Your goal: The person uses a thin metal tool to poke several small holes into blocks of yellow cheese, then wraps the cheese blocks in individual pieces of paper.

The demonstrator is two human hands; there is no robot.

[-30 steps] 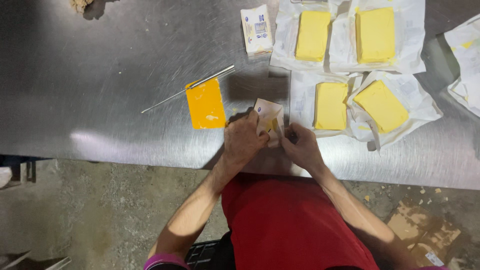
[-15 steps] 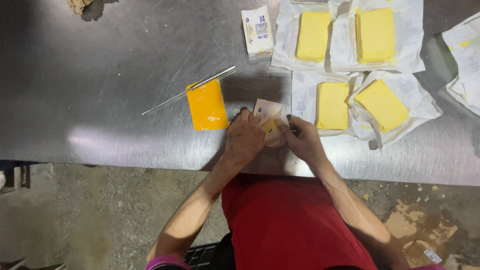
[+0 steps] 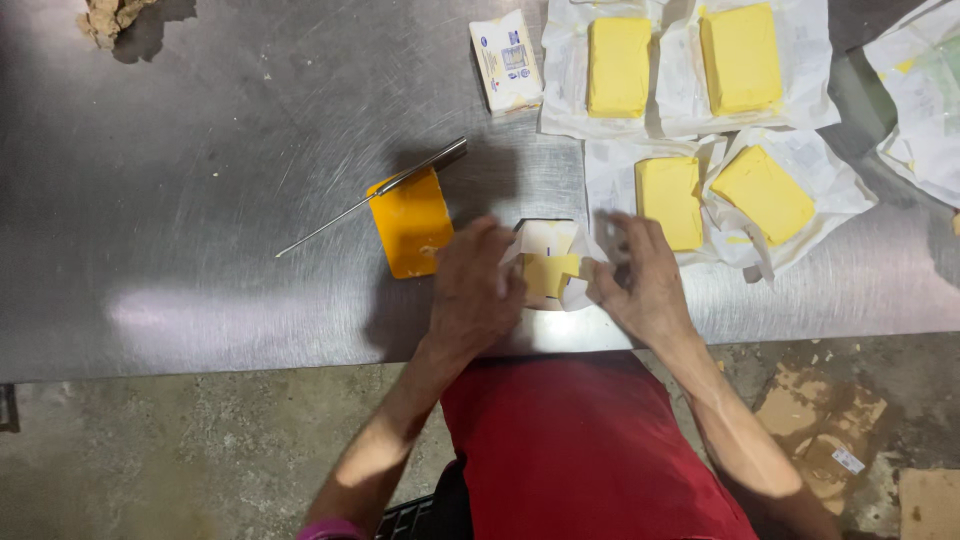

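Observation:
A butter block in white paper wrapper (image 3: 550, 270) lies near the front edge of the steel table (image 3: 200, 200), its yellow top partly bared. My left hand (image 3: 475, 290) grips the wrapper's left flap. My right hand (image 3: 635, 275) pinches the right flap, so both hands hold the paper apart. Just left of my left hand lies an orange plastic scraper (image 3: 412, 222) with a thin metal knife (image 3: 375, 195) resting across its top.
Several unwrapped butter blocks (image 3: 668, 200) lie on opened white papers at the back right. A still-wrapped butter pack (image 3: 507, 62) sits behind. A crumpled brownish lump (image 3: 105, 18) is at the far left corner. Cardboard scraps (image 3: 820, 420) lie on the concrete floor.
Both hands have shifted slightly and pulled the wrapper flaps further apart, showing more yellow butter. The scraper, knife and other blocks have not moved.

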